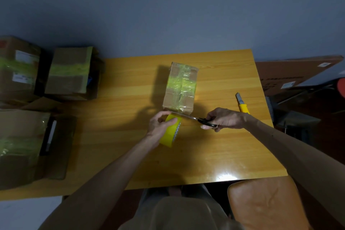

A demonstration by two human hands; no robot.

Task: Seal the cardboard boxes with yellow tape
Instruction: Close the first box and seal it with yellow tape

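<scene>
A small cardboard box (180, 87) stands in the middle of the wooden table (214, 145), with yellow tape across its top and clear tape along its seam. My left hand (160, 127) grips a roll of yellow tape (170, 133) just in front of the box's near edge. My right hand (223, 119) holds black-handled scissors (197, 118). Their blades point left along the box's near bottom edge, reaching to my left fingertips above the roll.
A yellow utility knife (242, 103) lies on the table to the right of the box. Several cardboard boxes (69, 73) with yellow tape are stacked at the left. A brown chair seat (265, 203) is at the lower right. More cartons lean at the far right.
</scene>
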